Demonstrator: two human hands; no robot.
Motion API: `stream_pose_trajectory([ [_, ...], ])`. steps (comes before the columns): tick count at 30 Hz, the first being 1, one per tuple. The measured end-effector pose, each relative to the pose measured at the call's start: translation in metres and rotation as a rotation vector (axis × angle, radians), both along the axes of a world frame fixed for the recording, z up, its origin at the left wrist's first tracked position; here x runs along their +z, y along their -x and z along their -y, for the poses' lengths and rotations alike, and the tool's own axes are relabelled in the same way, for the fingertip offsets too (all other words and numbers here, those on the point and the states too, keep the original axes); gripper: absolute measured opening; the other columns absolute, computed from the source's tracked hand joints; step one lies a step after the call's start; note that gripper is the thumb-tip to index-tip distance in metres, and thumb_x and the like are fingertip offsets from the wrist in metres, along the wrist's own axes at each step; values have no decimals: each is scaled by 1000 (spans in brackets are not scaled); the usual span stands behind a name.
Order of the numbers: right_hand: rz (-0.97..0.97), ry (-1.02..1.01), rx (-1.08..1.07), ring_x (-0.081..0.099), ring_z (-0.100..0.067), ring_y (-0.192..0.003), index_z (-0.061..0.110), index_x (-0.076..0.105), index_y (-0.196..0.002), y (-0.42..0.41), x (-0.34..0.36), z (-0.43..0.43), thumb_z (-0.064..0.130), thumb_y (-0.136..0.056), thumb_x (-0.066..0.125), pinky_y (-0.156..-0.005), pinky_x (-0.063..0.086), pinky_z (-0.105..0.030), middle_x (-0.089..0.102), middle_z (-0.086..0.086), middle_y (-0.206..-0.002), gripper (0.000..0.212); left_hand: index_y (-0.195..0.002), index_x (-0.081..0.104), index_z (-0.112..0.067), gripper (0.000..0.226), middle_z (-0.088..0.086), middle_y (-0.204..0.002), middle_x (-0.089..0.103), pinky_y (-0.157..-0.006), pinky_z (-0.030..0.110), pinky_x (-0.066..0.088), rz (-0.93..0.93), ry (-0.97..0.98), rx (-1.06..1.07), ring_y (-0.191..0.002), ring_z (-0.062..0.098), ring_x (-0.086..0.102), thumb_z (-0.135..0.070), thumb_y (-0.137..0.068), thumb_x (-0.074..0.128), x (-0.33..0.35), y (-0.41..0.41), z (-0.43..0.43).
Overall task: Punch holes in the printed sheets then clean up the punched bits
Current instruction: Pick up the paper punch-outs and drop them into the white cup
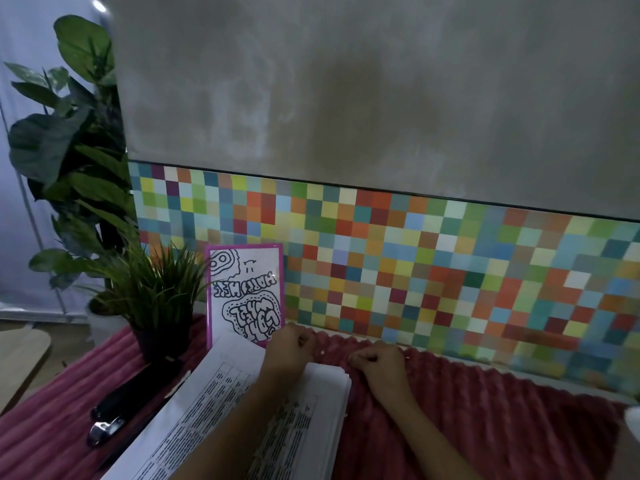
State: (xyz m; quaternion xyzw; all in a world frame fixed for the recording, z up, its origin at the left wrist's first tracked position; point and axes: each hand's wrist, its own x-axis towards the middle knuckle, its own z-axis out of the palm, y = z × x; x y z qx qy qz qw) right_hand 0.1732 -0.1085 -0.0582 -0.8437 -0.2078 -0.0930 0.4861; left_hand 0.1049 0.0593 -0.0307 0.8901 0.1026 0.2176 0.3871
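**A:** Fingers of the left hand [289, 344] and right hand [377, 362]?
**B:** Curled under, knuckles up, at the far edge of the red ribbed cloth [485, 427]. The fingertips are hidden, so any grip cannot be told.
**A:** Punched bits?
**B:** A few white specks [322, 353] on the cloth between the hands, barely resolved.
**A:** The printed sheets [214, 403]?
**B:** Stacked beneath the left forearm and cut off below. The dark tool [138, 389] to their left is indistinct.

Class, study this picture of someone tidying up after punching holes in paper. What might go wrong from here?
1. The tiny white bits lie on a ribbed red cloth; some may slip into its grooves and be missed.
2. The left hand reaches across the stack of sheets, so the forearm might push the sheets askew.
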Motion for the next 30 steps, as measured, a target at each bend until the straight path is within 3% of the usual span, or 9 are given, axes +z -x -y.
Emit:
stream_pose_trajectory([
  [3, 140, 171, 37, 53, -20, -60, -2, 68, -58, 0, -6, -4, -3, -71, 69, -64, 42, -31, 60, -19, -63, 13, -45, 33, -23, 53, -9, -49, 38, -45, 12, 28, -25, -85, -25, -47, 2, 36, -6, -88, 57, 1, -3, 4],
  [6, 165, 250, -1, 52, -13, -65, 9, 66, -54, -2, -12, -10, 0, -77, 63, -65, 43, -30, 60, -9, -73, 25, -46, 31, -19, 49, -7, -51, 30, -42, 20, 23, -110, -213, -41, -47, 10, 29, -7, -86, 57, -4, -8, 8],
  [9, 94, 144, -71, 48, -3, -66, 14, 59, -60, 0, -11, -11, 0, -84, 58, -61, 36, -12, 55, 2, -74, 28, -61, 49, -2, 32, -5, -59, 39, -43, 23, 27, -187, -257, 8, -51, 15, 35, -14, -89, 58, -9, -15, 8],
  [13, -30, -138, -161, 57, -16, -67, -5, 62, -62, -7, -7, -7, -8, -83, 57, -65, 42, -24, 66, -9, -68, 21, -71, 52, -11, 28, -1, -78, 54, -50, 17, 32, -186, -283, 69, -64, 11, 52, -21, -97, 49, -8, -18, 14],
  [16, -71, -178, -154, 60, -10, -67, 18, 66, -54, -11, -6, -6, -6, -83, 61, -69, 45, -21, 69, -1, -67, 37, -90, 60, -9, 28, 5, -89, 60, -63, 23, 46, -199, -323, 103, -78, 16, 63, -22, -103, 40, -5, -19, 17],
  [18, -25, -130, -130, 60, -5, -63, 32, 61, -49, -12, -8, -7, -7, -79, 63, -67, 46, -20, 68, 6, -62, 50, -103, 61, -7, 26, 7, -102, 61, -73, 27, 53, -204, -357, 95, -90, 19, 65, -19, -104, 37, -6, -19, 18],
  [21, 49, 67, -109, 43, -4, -47, 26, 43, -38, -11, -9, -10, -10, -70, 59, -55, 41, -26, 48, 8, -46, 51, -110, 58, -8, 25, 8, -113, 60, -81, 26, 53, -196, -325, 83, -98, 18, 63, -13, -104, 35, -11, -19, 14],
  [25, 138, 388, -184, 55, -16, -61, 18, 47, -59, -5, -11, -21, -3, -82, 52, -54, 42, -32, 53, -1, -68, 31, -114, 59, -8, 23, 9, -118, 59, -87, 27, 46, -172, -219, 114, -108, 22, 57, -12, -101, 40, -13, -19, 11],
  [30, 9, 16, -242, 57, -22, -69, 10, 54, -63, -7, 16, -9, -8, -86, 49, -59, 42, -27, 58, -5, -72, 29, -108, 59, -4, 23, 8, -110, 63, -83, 22, 48, -189, -199, 101, -99, 18, 62, -12, -103, 38, -12, -13, 10],
])
